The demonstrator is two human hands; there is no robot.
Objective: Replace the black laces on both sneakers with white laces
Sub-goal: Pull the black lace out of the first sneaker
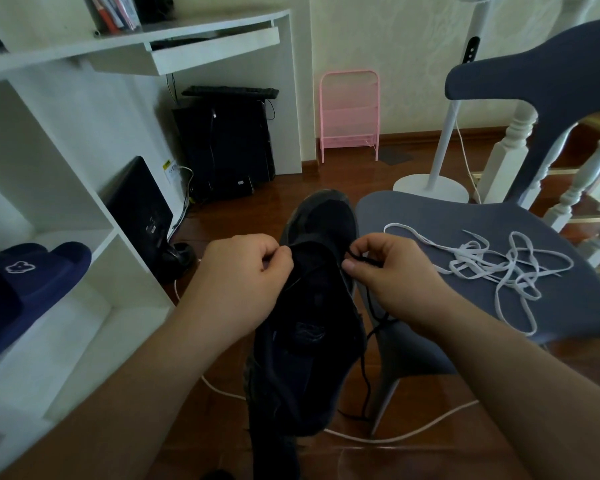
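- Centrally, a black sneaker (312, 306) is held up between two bare hands, toe pointing away, above a dark wooden floor (329, 181).
- The left hand (246, 268) has its fingers curled against the sneaker's left side near the tongue, pinching something dark there; whether that is lace or fabric cannot be told.
- The right hand (385, 268) pinches a loop of black lace (364, 258) between thumb and fingertips at the sneaker's right edge; the lace hangs loose below the wrist, trailing down towards the floor.
- Just right of the hands, a grey chair (430, 216) has a tangle of white laces (499, 265) lying loose on its seat.
- At left, white shelves (59, 188) carry a navy slipper (28, 282) with a small white emblem.
- Farther back, a white desk (174, 39) stands over a black computer tower (226, 140), with a pink wire rack (349, 112) against the wall.
- A white cable (388, 436) runs across the floor beneath the sneaker.
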